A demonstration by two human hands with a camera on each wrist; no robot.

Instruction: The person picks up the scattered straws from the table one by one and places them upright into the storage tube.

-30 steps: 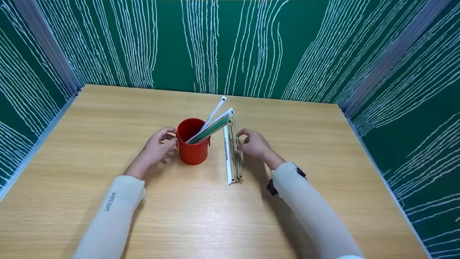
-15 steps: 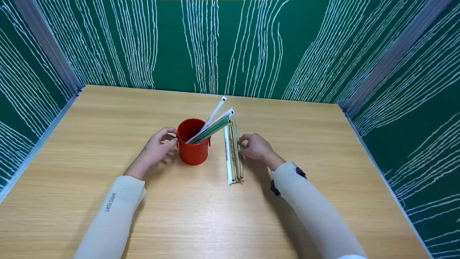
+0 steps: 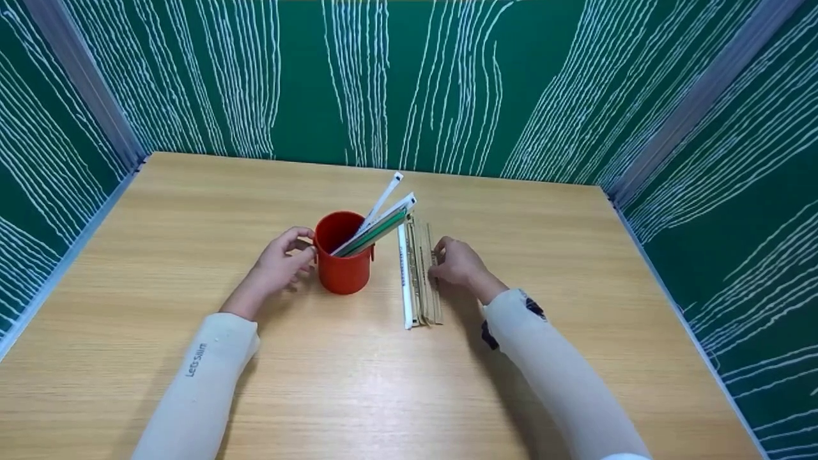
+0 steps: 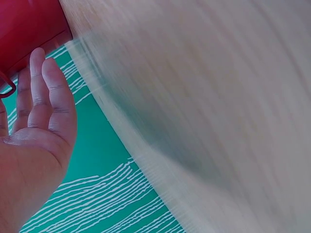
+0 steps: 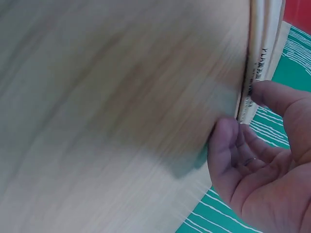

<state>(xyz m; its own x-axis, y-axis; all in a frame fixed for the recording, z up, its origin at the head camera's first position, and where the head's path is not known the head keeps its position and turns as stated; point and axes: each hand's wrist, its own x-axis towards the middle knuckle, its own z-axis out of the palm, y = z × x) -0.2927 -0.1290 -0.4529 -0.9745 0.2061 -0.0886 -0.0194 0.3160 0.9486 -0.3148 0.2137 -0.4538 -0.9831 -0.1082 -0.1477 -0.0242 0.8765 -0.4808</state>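
Note:
A red cup [image 3: 345, 275] with side handles stands upright, and long slim sticks [image 3: 377, 230] in white and green wrappers lean to the right out of it. My left hand [image 3: 281, 259] holds the cup at its left handle with thumb and index finger; in the left wrist view the other fingers extend beside its wall. Right of the cup, a row of wrapped sticks [image 3: 418, 275], one white and several tan, lies on the table. My right hand [image 3: 459, 263] pinches the rightmost tan stick [image 3: 436, 300] between thumb and fingers. Printed lettering [image 5: 260, 68] shows on the wrappers in the right wrist view.
The wooden table [image 3: 345, 396] ends at a green wall [image 3: 307, 76] with wavy white lines at the back. Similar green panels rise at both sides, joined by grey corner posts [image 3: 696, 102].
My right hand has moved slightly to the right, and the rightmost tan stick has come apart from the row with it. The left hand and cup stay in place.

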